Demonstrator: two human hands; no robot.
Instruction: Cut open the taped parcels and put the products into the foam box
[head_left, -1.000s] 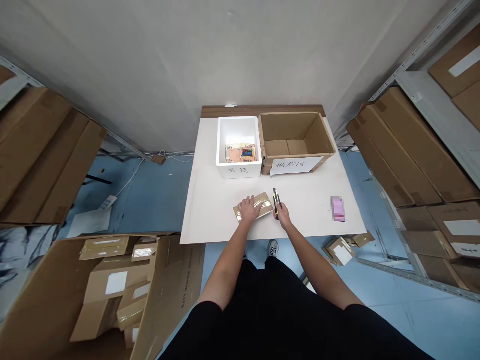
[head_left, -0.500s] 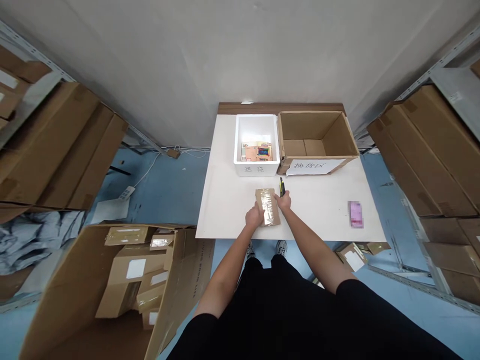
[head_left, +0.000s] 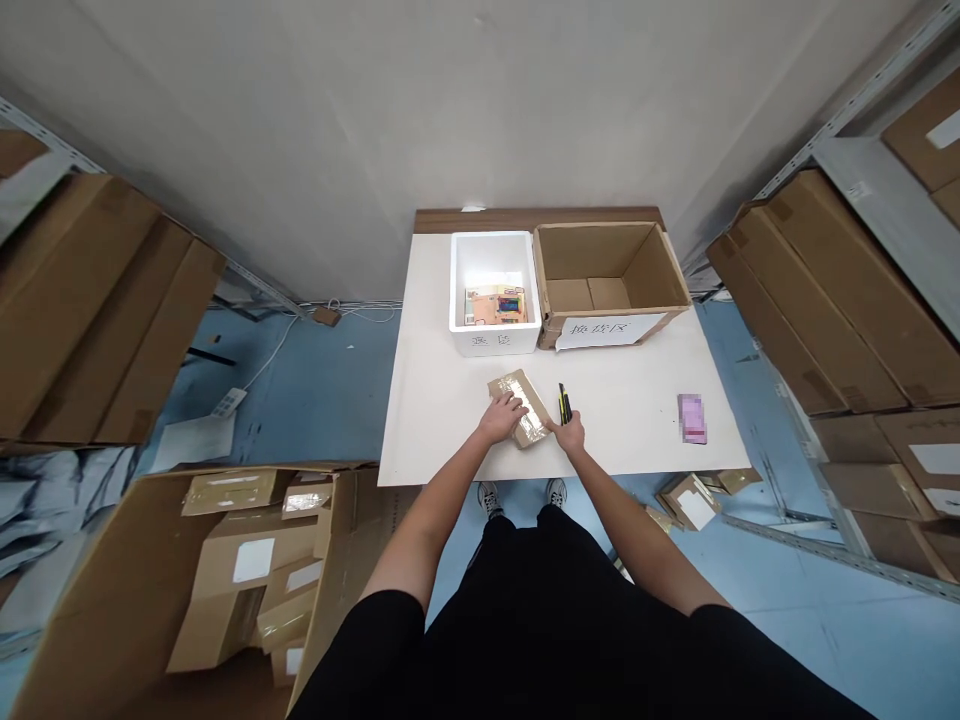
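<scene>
Cardboard parcel (head_left: 529, 408): on the white table (head_left: 427, 440), near its near edge and left of that edge's middle, clear tape shining on top.
Long axis: aslant, one end toward the table's far left corner, the other toward the near right.
Left hand (head_left: 501, 416): the nearer one, fingers laid across the parcel's left long side and top; whether they grip or only press, I cannot tell.
Right hand (head_left: 568, 432): fingers closed round a black-and-yellow utility knife (head_left: 564, 404), the thumb at the parcel's near right corner, seemingly touching.
Knife to parcel: just right of it, pointing toward the far edge; the parcel lies left of the right fingers. Whether the blade is out is too small to tell.
Far edge: white foam box (head_left: 495, 343) and open cardboard box (head_left: 553, 328), side by side.
</scene>
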